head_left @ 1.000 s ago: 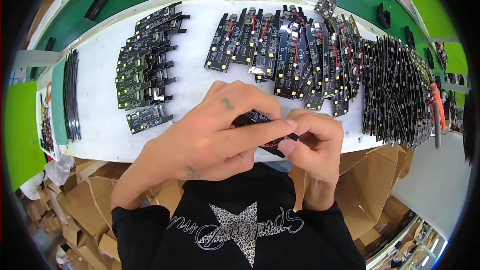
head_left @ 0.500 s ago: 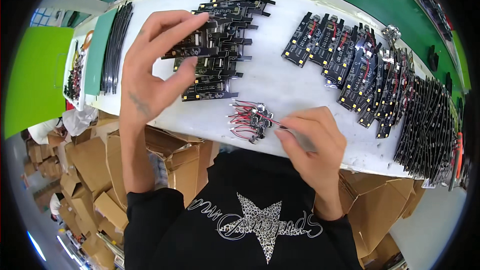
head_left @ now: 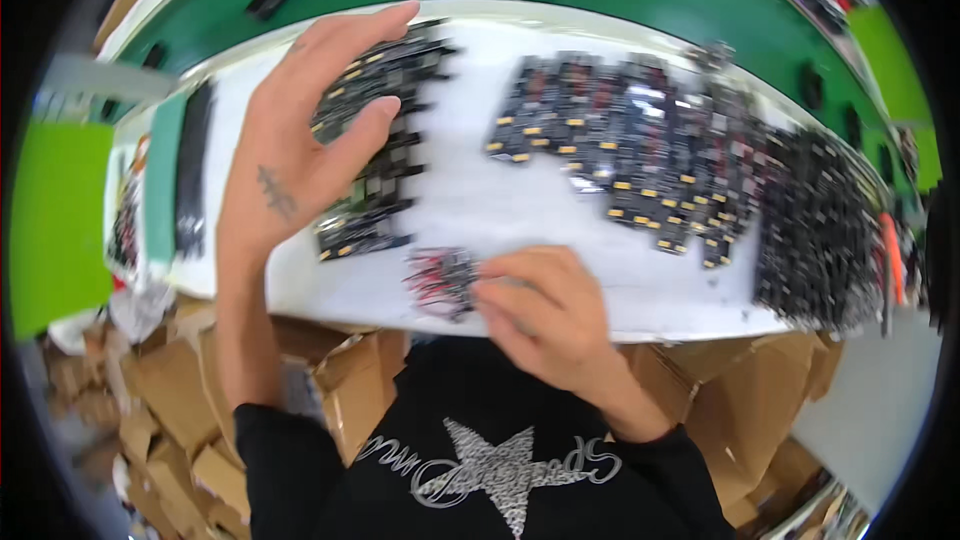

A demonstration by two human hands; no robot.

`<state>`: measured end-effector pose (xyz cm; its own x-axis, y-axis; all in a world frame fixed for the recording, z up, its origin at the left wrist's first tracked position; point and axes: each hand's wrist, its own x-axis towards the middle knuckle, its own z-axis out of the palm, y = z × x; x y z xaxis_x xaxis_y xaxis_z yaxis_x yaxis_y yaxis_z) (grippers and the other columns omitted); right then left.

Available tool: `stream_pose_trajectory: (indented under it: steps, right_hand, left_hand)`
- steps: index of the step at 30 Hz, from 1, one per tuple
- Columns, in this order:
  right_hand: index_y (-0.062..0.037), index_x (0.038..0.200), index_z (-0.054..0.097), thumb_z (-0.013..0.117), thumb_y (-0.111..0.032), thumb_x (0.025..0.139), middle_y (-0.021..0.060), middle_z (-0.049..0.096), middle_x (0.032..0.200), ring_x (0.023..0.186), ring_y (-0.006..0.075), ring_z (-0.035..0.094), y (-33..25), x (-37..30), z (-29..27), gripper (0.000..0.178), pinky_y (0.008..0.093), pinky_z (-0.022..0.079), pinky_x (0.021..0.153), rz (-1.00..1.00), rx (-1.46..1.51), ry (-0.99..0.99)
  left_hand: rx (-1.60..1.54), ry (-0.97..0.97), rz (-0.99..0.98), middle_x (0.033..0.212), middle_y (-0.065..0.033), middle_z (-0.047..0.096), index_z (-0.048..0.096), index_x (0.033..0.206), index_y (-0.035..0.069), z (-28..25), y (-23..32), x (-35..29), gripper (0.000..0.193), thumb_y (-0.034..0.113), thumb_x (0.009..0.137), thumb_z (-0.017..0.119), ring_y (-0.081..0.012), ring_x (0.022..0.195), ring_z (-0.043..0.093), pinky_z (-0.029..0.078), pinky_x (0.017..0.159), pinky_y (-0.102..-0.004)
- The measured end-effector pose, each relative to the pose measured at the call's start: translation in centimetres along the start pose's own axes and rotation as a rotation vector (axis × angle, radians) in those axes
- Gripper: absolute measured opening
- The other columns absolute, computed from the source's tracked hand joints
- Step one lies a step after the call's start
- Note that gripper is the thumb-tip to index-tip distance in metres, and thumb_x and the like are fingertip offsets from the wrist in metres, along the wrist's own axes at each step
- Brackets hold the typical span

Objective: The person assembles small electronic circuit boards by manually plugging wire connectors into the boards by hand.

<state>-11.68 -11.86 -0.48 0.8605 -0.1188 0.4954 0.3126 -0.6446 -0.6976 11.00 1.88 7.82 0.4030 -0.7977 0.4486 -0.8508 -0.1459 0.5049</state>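
My left hand (head_left: 290, 135) hovers over the left row of overlapping black circuit boards (head_left: 365, 230), thumb and fingers spread wide with nothing between them. Part of that row is hidden behind the hand. My right hand (head_left: 545, 315) is at the near side of the table, its thumb and index finger pinched together. They touch the right side of a small heap of red-and-black wired parts (head_left: 443, 283). Blur hides what, if anything, the pinch holds.
To the right lie more black boards with yellow squares (head_left: 640, 200), then a dense stack of dark strips (head_left: 815, 230). An orange-handled tool (head_left: 891, 258) is at the right edge. Dark strips (head_left: 194, 170) and a green sheet (head_left: 163, 175) lie left. Cardboard boxes (head_left: 360, 385) stand below the table edge.
The whole view has shifted, so the table items appear further left and lower, and blurred. My right hand has moved in closer to the wired heap. My left hand's fingers are spread wider.
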Motion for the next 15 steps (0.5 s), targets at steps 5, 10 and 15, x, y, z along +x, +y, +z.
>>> stream_pose_trajectory:
  steps: [5,10,15]
  right_hand:
    - [-0.0039,0.096,0.071,0.079,0.001,0.072,0.0077,0.069,0.102,0.087,0.0267,0.066,-0.3,0.2,0.2,0.026,0.0368,0.053,0.076,0.007,0.095,0.123]
    - [-0.0037,0.096,0.071,0.079,0.001,0.075,0.0068,0.068,0.101,0.087,0.0258,0.065,-0.4,-0.2,0.7,0.023,0.0365,0.053,0.074,0.026,0.154,0.179]
    - [-0.0036,0.096,0.07,0.078,0.0,0.076,0.006,0.068,0.101,0.086,0.0256,0.064,-0.3,-0.2,0.4,0.021,0.0354,0.053,0.073,0.038,0.179,0.229]
  left_hand:
    - [-0.199,-0.166,0.146,0.111,-0.0122,0.069,0.064,0.129,0.002,7.2,-0.4,10.5,0.037,0.013,0.095,0.065,-0.0224,0.102,0.066,0.05,0.095,-0.036]
    - [-0.017,-0.252,0.207,0.095,-0.0172,0.073,0.069,0.119,0.0,17.8,0.1,21.3,0.055,0.046,0.089,0.07,-0.029,0.088,0.071,0.056,0.083,-0.0366]
    - [0.277,-0.468,0.047,0.104,-0.0194,0.073,0.071,0.118,0.003,24.1,3.6,25.5,0.066,0.054,0.076,0.079,-0.0353,0.098,0.071,0.056,0.088,-0.0418]
